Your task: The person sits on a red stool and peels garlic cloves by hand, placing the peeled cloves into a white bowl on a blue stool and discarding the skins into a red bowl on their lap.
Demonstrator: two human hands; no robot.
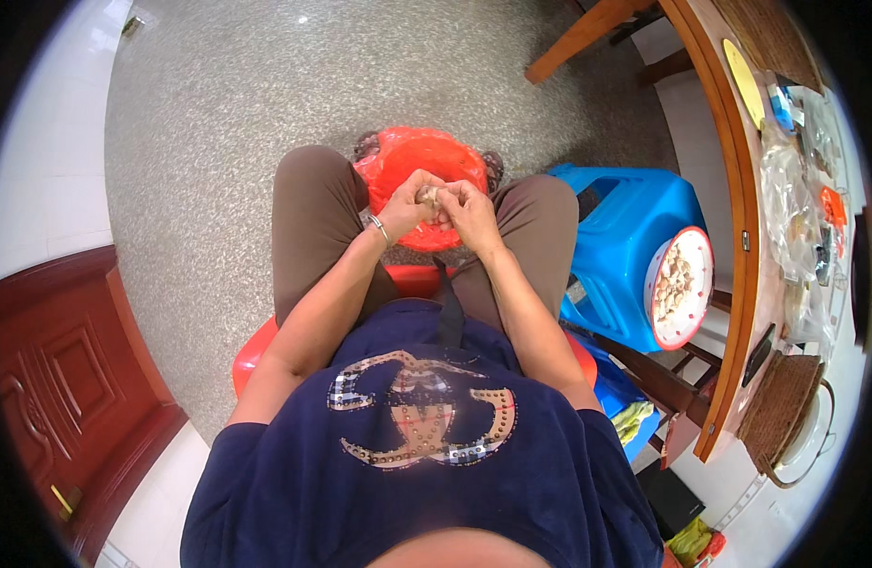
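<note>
Between my knees, both hands meet over a container lined with a red plastic bag [393, 145]. My left hand [405, 206], with a metal bangle at the wrist, grips a small pale piece that looks like garlic [428, 195]. Fingertips of my right hand [473, 216] pinch the same piece from the other side. My fingers hide part of it and part of the bag's opening. To the right, a white enamel bowl with a red rim [694, 319] holds several pale pieces resembling garlic cloves [672, 280].
The bowl stands on a blue plastic stool [613, 234] beside my right knee. Further right runs a wooden table [745, 213] carrying clear plastic bags [791, 206], a phone [759, 353] and a woven basket [780, 408]. A red-brown door [74, 369] is at left. I sit on a red plastic chair [255, 351].
</note>
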